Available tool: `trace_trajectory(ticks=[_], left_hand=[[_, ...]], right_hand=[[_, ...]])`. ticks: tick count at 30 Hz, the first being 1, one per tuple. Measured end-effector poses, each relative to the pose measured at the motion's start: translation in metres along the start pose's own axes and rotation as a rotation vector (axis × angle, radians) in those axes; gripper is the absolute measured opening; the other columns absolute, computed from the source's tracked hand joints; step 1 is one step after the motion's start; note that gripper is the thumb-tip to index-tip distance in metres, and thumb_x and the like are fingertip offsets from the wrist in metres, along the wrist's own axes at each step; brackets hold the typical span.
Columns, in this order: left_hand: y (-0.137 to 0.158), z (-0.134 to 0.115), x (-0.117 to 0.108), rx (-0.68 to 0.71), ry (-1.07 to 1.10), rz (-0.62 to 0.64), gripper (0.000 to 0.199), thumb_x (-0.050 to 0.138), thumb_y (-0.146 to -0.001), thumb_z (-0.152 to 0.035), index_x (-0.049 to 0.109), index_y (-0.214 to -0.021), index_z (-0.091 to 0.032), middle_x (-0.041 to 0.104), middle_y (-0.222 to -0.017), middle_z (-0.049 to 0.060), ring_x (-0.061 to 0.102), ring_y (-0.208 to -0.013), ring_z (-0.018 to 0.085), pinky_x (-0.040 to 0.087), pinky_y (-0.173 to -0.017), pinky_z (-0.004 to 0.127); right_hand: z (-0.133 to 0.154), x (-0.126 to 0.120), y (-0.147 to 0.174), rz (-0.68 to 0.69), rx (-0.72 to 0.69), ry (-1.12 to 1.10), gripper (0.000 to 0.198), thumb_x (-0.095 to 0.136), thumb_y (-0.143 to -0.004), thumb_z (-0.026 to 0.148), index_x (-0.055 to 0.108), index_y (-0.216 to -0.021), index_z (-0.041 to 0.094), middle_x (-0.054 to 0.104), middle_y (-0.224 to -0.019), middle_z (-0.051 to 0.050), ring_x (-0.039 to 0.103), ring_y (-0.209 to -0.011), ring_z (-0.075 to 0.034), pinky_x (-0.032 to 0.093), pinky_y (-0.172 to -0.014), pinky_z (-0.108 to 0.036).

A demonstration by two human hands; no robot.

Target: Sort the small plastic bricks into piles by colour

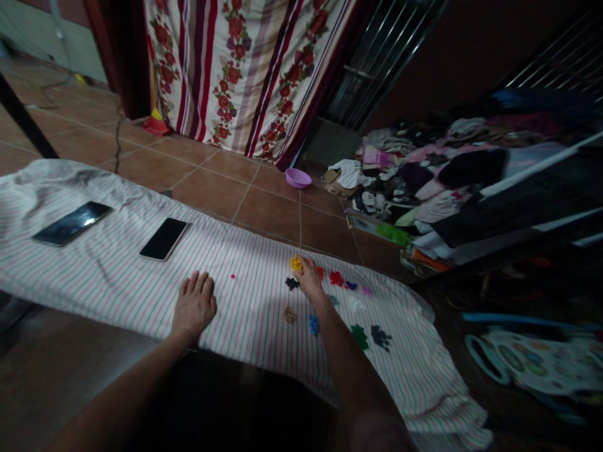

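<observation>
My left hand [194, 304] lies flat on the striped cloth [254, 295], fingers stretched out and nothing in it. A small red piece [232, 276] is on the cloth to its right. My right hand [311, 277] has its thumb and fingers closed around a cluster of small yellow pieces [296, 262]. Close by are piles of black pieces [292, 284], tan pieces [289, 314], blue pieces [313, 324] and red pieces [336, 278]. An orange pile [321, 272] is partly behind that hand. Farther right lie dark blue [351, 285], pink [366, 290], whitish [357, 306], green [359, 336] and dark grey pieces [380, 338].
Two phones, a larger one [73, 223] and a smaller one [164, 239], lie on the cloth at left. Beyond it, a purple basin [298, 178] stands on the tiled floor near a floral curtain [230, 69]. Heaped clothes [424, 163] fill the right side.
</observation>
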State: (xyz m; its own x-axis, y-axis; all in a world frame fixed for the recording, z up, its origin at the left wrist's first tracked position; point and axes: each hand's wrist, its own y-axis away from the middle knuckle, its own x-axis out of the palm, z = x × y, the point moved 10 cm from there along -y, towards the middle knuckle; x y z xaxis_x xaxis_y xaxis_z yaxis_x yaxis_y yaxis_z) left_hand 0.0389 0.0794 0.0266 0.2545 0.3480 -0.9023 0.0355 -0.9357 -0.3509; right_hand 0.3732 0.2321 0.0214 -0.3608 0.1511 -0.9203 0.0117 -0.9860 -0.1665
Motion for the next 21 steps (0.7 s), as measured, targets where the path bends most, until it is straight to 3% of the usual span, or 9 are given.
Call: trace_trajectory(ticks=[4,12,21], left_hand=[[-0.001,-0.002,-0.002,0.005,-0.002,0.005,0.041,0.042,-0.086,-0.022,0.063,-0.12,-0.012,0.063,-0.133,0.018,0.047,-0.135,0.036,0.035,-0.11,0.052],[-0.001,-0.003,-0.002,0.02,-0.054,0.002,0.039,0.042,-0.087,-0.022,0.062,-0.12,-0.013,0.064,-0.132,0.016,0.048,-0.134,0.035,0.036,-0.11,0.05],[0.0,-0.004,-0.003,0.031,-0.07,-0.012,0.039,0.042,-0.088,-0.022,0.062,-0.12,-0.011,0.064,-0.132,0.017,0.049,-0.133,0.036,0.035,-0.11,0.05]], right_hand=[[-0.001,0.005,-0.009,0.02,0.019,0.017,0.05,0.066,-0.079,0.02,0.064,-0.128,0.024,0.061,-0.119,-0.009,0.061,-0.104,-0.022,0.05,-0.091,-0.032],[-0.002,0.004,-0.011,0.028,0.054,0.062,0.046,0.068,-0.078,0.024,0.066,-0.123,0.023,0.061,-0.118,-0.009,0.063,-0.101,-0.021,0.049,-0.088,-0.031],[0.004,0.004,-0.019,0.126,0.012,0.065,0.051,0.068,-0.081,0.027,0.06,-0.131,0.025,0.058,-0.136,-0.009,0.061,-0.114,-0.023,0.047,-0.094,-0.032]])
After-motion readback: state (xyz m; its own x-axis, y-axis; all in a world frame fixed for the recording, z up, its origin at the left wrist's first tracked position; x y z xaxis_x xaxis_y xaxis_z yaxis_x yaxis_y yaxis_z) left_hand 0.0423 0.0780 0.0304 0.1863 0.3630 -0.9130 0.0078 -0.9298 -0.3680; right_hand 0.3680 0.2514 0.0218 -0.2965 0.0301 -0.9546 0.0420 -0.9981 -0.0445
